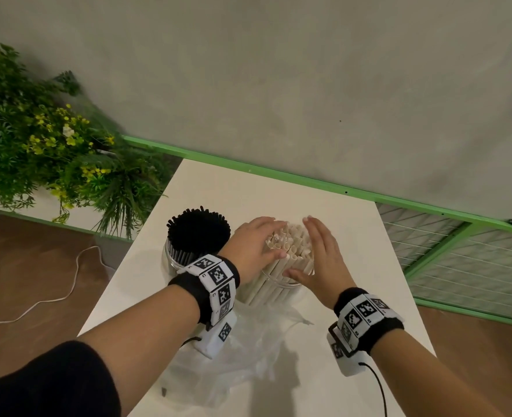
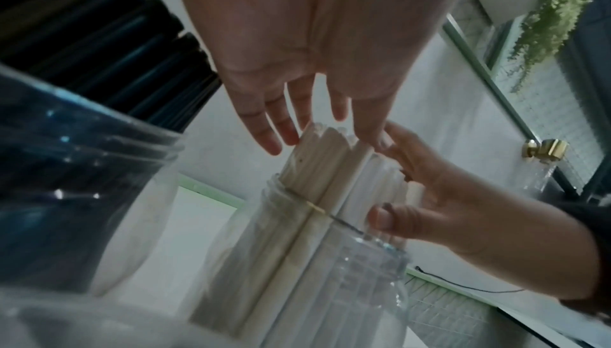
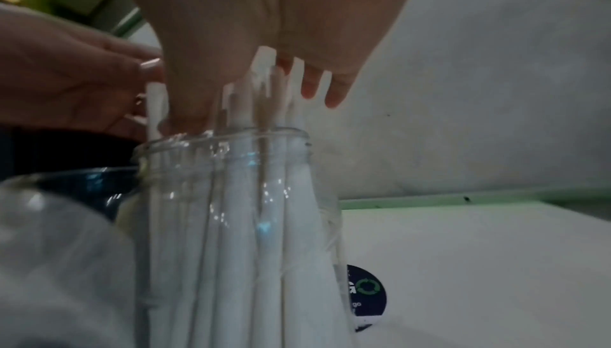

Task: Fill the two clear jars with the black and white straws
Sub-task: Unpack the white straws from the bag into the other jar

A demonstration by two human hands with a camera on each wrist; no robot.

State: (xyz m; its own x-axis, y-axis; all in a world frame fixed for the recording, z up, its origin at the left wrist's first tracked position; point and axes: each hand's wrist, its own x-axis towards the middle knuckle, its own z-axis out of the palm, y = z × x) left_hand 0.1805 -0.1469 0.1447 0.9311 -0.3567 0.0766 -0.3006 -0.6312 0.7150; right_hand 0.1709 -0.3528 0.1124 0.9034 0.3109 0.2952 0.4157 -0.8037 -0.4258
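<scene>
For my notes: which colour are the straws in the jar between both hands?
White, slightly cream; the white straws show best in the head view.

Perhaps a café or shop corner: white table [image 1: 354, 236], green-framed mesh rail [image 1: 447, 245], decorative plants [image 1: 38, 139].

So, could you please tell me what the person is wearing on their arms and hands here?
Both hands are bare. The left hand and right hand each have a black wristband ringed with white tiles printed with black square code markers. A white camera unit bearing another marker hangs under each wrist, each with a thin black cable. A black sleeve covers the upper left arm.
</scene>
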